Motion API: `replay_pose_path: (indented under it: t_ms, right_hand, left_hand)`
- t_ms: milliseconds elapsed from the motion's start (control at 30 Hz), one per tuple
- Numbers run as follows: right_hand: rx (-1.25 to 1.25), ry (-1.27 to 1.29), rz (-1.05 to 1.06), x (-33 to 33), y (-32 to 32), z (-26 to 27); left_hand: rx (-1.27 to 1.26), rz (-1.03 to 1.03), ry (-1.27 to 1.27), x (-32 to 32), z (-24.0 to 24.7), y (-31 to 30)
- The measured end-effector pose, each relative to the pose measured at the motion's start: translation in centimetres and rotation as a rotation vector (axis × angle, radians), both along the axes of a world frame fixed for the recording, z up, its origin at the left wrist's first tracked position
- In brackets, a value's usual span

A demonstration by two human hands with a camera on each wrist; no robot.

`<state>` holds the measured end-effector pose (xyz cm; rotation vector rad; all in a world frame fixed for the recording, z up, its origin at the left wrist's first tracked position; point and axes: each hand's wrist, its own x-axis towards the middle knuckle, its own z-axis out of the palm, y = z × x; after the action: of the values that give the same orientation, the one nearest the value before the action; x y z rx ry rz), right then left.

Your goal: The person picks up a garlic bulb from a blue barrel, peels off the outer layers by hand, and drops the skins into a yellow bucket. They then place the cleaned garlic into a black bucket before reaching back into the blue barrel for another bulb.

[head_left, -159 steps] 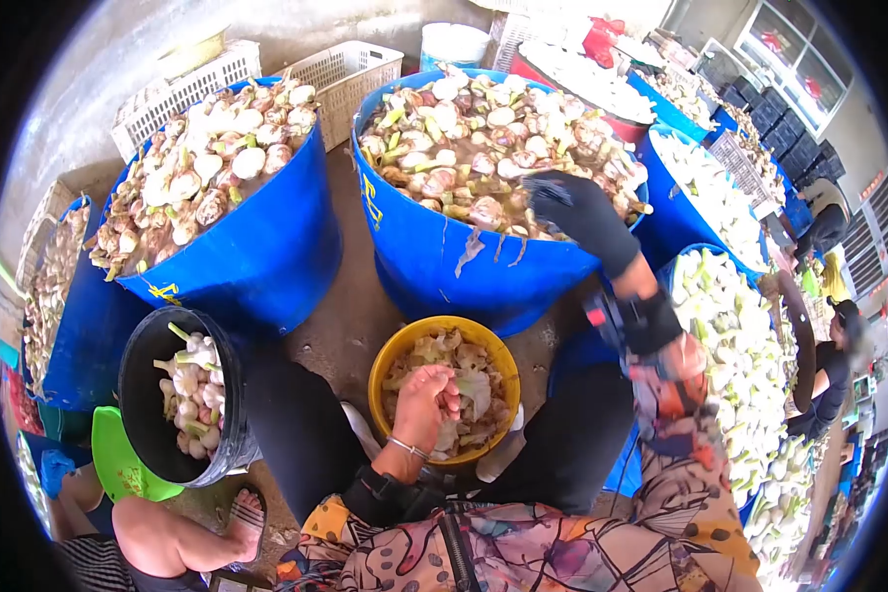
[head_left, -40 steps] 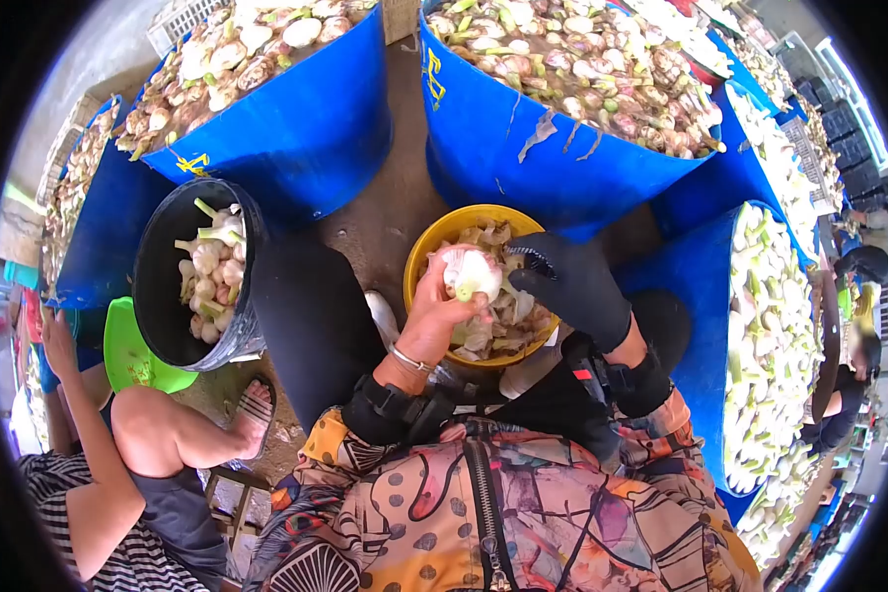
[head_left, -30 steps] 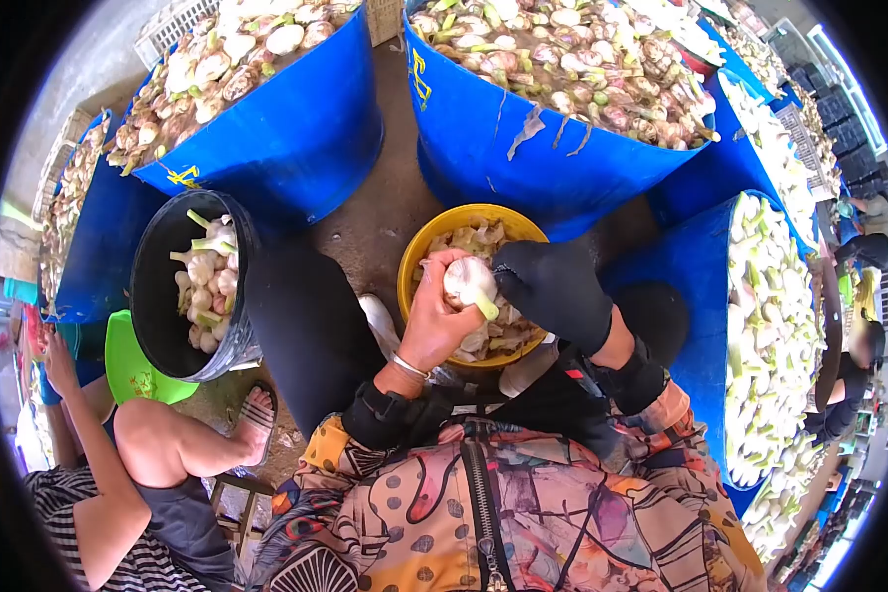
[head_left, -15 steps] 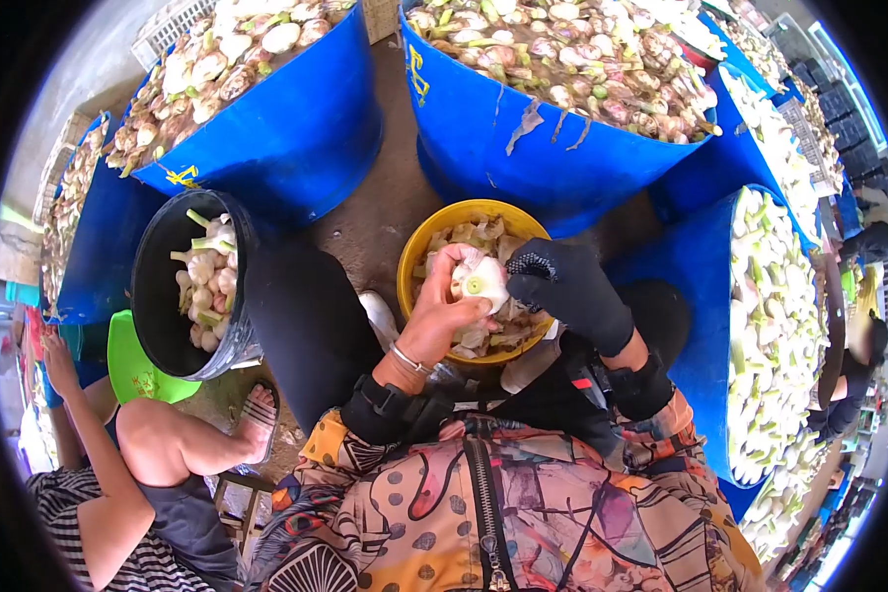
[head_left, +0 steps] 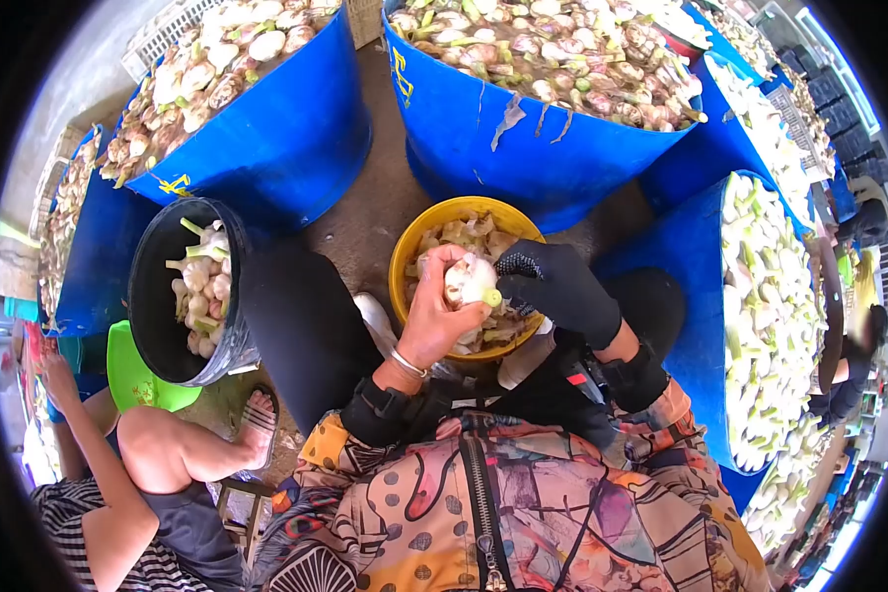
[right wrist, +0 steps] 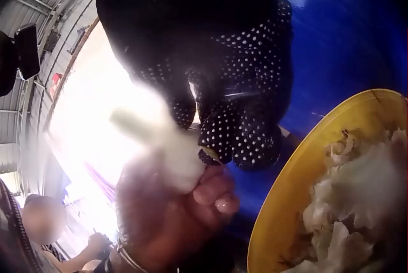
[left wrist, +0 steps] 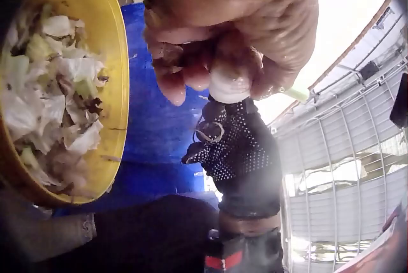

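Observation:
My bare left hand (head_left: 432, 314) grips a garlic bulb (head_left: 469, 282) over the yellow bucket (head_left: 402, 268), its cut green stem pointing lower right. From the other side, my right hand (head_left: 567, 294), in a black glove with white dots, pinches at the bulb's side with curled fingers. A thin pale loop (left wrist: 220, 134) shows by the glove's fingers in the left wrist view. Papery garlic skins (left wrist: 54, 104) fill the bucket below. In the right wrist view the bulb (right wrist: 182, 158) is blurred, and the gloved fingers partly cover it.
Between my left leg and the blue tub (head_left: 286, 138) stands a black bucket (head_left: 148, 296) of white garlic bulbs (head_left: 203, 286). A second blue tub (head_left: 523, 163) rises ahead, another (head_left: 666, 257) at right. A green basin (head_left: 128, 360) and a seated person's leg (head_left: 183, 449) are at left.
At first my right hand was at the tub ahead; it came back to the left hand, which now holds a bulb. During the last second the bulb has turned in my fingers.

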<state>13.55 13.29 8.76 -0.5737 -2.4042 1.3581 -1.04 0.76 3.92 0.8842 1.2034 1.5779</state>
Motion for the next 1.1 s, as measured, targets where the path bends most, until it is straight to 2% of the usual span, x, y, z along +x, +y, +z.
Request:
replay_pose_path:
  t_ms: [100, 267, 367, 500, 600, 667, 800, 867, 900, 967, 1000, 1100]
  right_hand:
    - [-0.084, -0.058, -0.034, 0.1, -0.4, -0.4]
    - [0.023, -0.049, -0.015, 0.2, -0.2, -0.8]
    - [0.141, -0.095, -0.021, 0.1, -0.3, -0.3]
    - [0.294, -0.087, -0.096, -0.4, 0.3, -0.8]
    - [0.255, -0.062, -0.144, -1.2, 0.9, -1.1]
    - [-0.006, 0.015, -0.124, -1.4, 0.8, -2.2]
    - [-0.645, 0.244, -0.205, -1.4, -1.4, -2.1]
    - [-0.579, 0.178, -0.124, -0.9, -1.5, -1.0]
    - [-0.544, 0.149, -0.090, -0.6, -1.4, -0.6]
    - [-0.574, 0.129, -0.019, -0.3, -1.2, -0.7]
    - [-0.591, 0.117, 0.024, -0.3, -1.1, -0.8]
    - [-0.282, 0.056, -0.087, -0.6, -2.1, -0.5]
  left_hand:
    - [0.016, 0.027, 0.113, 0.2, 0.0, -0.3]
    - [0.067, 0.044, 0.279, 0.6, 0.0, -0.5]
    - [0.070, 0.026, 0.196, 0.8, -0.4, -0.5]
    - [0.013, -0.054, -0.327, 1.1, 0.5, -0.3]
    - [0.088, -0.215, -0.676, 0.5, 0.0, -0.4]
    - [0.151, -0.307, -0.838, 0.1, -0.4, -0.7]
    - [0.185, -0.384, -0.880, -0.7, -0.8, -1.0]
    - [0.176, -0.464, -0.853, -0.9, -1.2, -0.7]
    - [0.165, -0.441, -0.849, -0.8, -1.1, -0.7]
    - [0.146, -0.388, -0.838, -0.8, -0.6, -1.0]
    - [0.195, -0.460, -0.792, -1.4, -0.8, -0.5]
    - [0.175, -0.268, -0.824, -1.3, -0.8, -0.6]
